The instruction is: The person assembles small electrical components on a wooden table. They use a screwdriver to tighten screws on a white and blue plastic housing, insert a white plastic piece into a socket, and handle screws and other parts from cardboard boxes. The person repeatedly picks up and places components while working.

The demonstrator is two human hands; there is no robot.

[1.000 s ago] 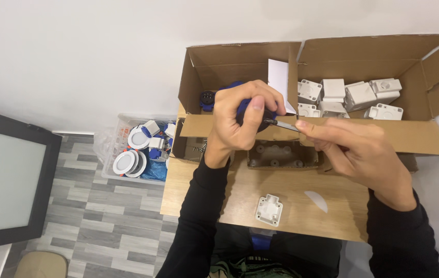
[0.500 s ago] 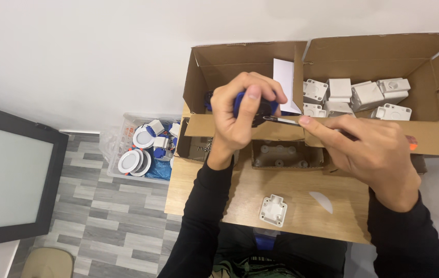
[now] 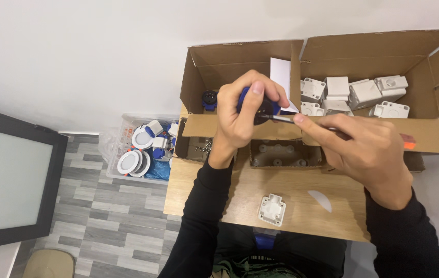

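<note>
My left hand (image 3: 242,116) is raised over the table, its fingers wrapped round a small blue and black round part (image 3: 254,105). My right hand (image 3: 366,152) grips a screwdriver (image 3: 282,119) with an orange-ended handle. The metal tip of the screwdriver rests against the blue part. Both hands hover above a small open grey box (image 3: 285,153) on the wooden table (image 3: 204,180). A white square box lid (image 3: 272,209) lies on the table nearer to me.
Two open cardboard boxes stand at the back: the right one (image 3: 435,56) holds several white plastic boxes (image 3: 355,92), the left one (image 3: 199,67) another blue part (image 3: 209,99). Loose screws (image 3: 204,146) lie nearby. A clear bin (image 3: 114,146) of round white lamps and a dark framed panel (image 3: 49,190) are on the floor.
Both hands stay together with the screwdriver tip on the blue part. They have drifted slightly right and up in view, and the left fingers have curled tighter round the part.
</note>
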